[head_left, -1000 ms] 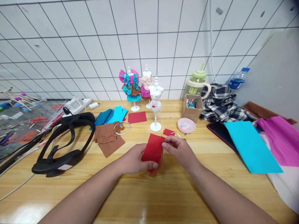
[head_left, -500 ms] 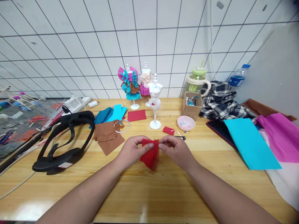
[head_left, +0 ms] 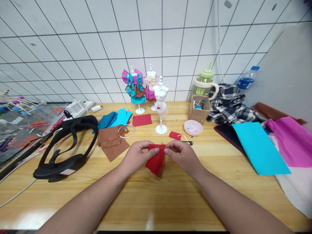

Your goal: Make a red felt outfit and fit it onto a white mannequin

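Note:
Both of my hands hold a piece of red crepe paper (head_left: 156, 161) just above the wooden table (head_left: 170, 195). My left hand (head_left: 136, 156) pinches its top left edge and my right hand (head_left: 181, 156) pinches its top right edge, so the paper hangs gathered between them. A bare white mannequin (head_left: 161, 105) on a stand is straight behind my hands. Two dressed mannequins (head_left: 138, 87) stand by the tiled wall.
Brown paper pieces (head_left: 112, 141), teal paper (head_left: 114, 118), a white ring (head_left: 126, 131) and red scraps (head_left: 142, 120) lie to the left. A black headset (head_left: 65, 146) sits further left. A pink dish (head_left: 193, 127), cardboard box (head_left: 198, 112), green cup (head_left: 204, 85) and large teal sheet (head_left: 258, 148) are right.
My hands have moved from holding the red paper flat and upright to pinching its top edge together, so it is now bunched and narrower.

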Demonstrator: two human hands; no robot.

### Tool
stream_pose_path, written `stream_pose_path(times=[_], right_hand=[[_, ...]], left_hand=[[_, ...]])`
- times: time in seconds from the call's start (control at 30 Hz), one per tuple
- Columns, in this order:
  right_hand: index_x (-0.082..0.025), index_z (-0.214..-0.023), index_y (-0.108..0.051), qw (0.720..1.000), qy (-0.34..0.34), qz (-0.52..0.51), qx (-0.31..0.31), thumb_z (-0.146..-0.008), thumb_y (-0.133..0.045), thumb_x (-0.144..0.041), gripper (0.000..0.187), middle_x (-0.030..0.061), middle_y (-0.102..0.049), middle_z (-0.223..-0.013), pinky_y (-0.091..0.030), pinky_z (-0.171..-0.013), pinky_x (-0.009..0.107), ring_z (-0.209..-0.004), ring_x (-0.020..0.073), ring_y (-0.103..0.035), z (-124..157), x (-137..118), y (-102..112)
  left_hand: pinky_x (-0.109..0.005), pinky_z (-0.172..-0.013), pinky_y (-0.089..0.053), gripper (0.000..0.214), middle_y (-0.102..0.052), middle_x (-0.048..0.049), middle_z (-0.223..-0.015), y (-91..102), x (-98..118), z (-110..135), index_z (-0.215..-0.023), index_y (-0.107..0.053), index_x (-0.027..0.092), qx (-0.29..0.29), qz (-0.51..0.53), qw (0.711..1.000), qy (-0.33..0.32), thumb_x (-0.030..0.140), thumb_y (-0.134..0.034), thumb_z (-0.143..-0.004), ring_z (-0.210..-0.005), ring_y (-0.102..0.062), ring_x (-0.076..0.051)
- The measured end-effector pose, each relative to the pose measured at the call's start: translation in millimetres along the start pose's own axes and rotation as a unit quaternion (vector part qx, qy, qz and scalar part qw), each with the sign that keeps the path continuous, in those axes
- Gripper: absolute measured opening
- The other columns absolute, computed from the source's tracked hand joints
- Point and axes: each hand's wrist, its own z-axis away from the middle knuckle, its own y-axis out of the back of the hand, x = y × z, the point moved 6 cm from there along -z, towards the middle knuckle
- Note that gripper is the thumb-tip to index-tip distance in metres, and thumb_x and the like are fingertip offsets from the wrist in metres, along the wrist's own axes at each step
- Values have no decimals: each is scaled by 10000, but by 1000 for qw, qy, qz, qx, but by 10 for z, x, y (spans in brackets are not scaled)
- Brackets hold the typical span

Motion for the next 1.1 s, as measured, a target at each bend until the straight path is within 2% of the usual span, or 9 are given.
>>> stream_pose_path(times=[0.23,0.5,0.57,0.67,0.73,0.83,0.9,1.0,1.1], right_hand=[[-186,-924,-647,1000,-11,-11,-24,-736,-657,-342,244,40,-692,-890,-481,-761,312,-836,176,-628,-10,28,-23],[-173,-795,-633,1000,-23,-1,-18,-738,-661,-361,198,19,-661,-776,-483,-709,306,-722,152,-604,-20,63,-18],[-175,-791,-626,998,-32,-36,-28,-725,-682,-383,226,6,-648,-749,-486,-679,298,-679,139,-596,-20,65,-27],[-179,-757,-606,993,-53,-92,-41,-690,-723,-438,292,-13,-625,-691,-496,-640,291,-611,125,-586,-26,69,-34],[-181,-751,-598,990,-67,-120,-32,-672,-744,-468,332,-19,-615,-666,-496,-616,281,-584,119,-581,-36,77,-12],[-181,-787,-609,985,-82,-153,-13,-675,-758,-475,348,-20,-610,-664,-477,-591,246,-575,105,-569,-50,102,36],[-183,-858,-632,978,-102,-181,-20,-718,-719,-505,362,8,-640,-739,-476,-595,234,-633,116,-591,-46,134,34],[-197,-968,-636,966,-138,-206,-72,-788,-595,-602,445,55,-667,-887,-498,-609,257,-763,160,-623,-14,177,-49],[-199,-917,-611,971,-137,-166,-108,-723,-685,-568,424,26,-650,-839,-487,-584,254,-741,157,-609,18,181,-140]], left_hand=[[-269,-646,-470,317,-705,-46,-777,18,-99,-6,-832,-682,140,-6,55,998,27,452,-677,-779,-703,-621,-173],[-249,-624,-466,346,-717,-46,-795,-18,-83,-7,-853,-677,134,-10,120,992,46,460,-719,-747,-686,-630,-161],[-261,-666,-484,384,-730,-58,-878,-49,-67,-7,-932,-680,145,-37,147,987,43,466,-736,-729,-756,-653,-181],[-289,-754,-498,395,-737,-61,-981,-168,-70,21,-1012,-697,171,-128,159,977,55,442,-744,-729,-871,-667,-210],[-297,-785,-496,359,-741,-41,-986,-249,-94,57,-1020,-715,194,-178,146,971,71,392,-757,-724,-886,-667,-209],[-314,-772,-507,341,-749,-24,-910,-321,-118,98,-1000,-730,204,-199,146,965,89,336,-784,-690,-846,-673,-214],[-329,-763,-516,350,-752,-38,-878,-322,-117,98,-1005,-729,192,-177,172,964,94,336,-784,-691,-843,-677,-225],[-343,-786,-523,427,-750,-74,-958,-230,-126,54,-1080,-703,176,-98,224,966,88,358,-780,-701,-893,-679,-238],[-340,-778,-531,489,-744,-85,-992,-89,-163,7,-1106,-678,163,-7,228,971,75,382,-795,-685,-875,-684,-235]])
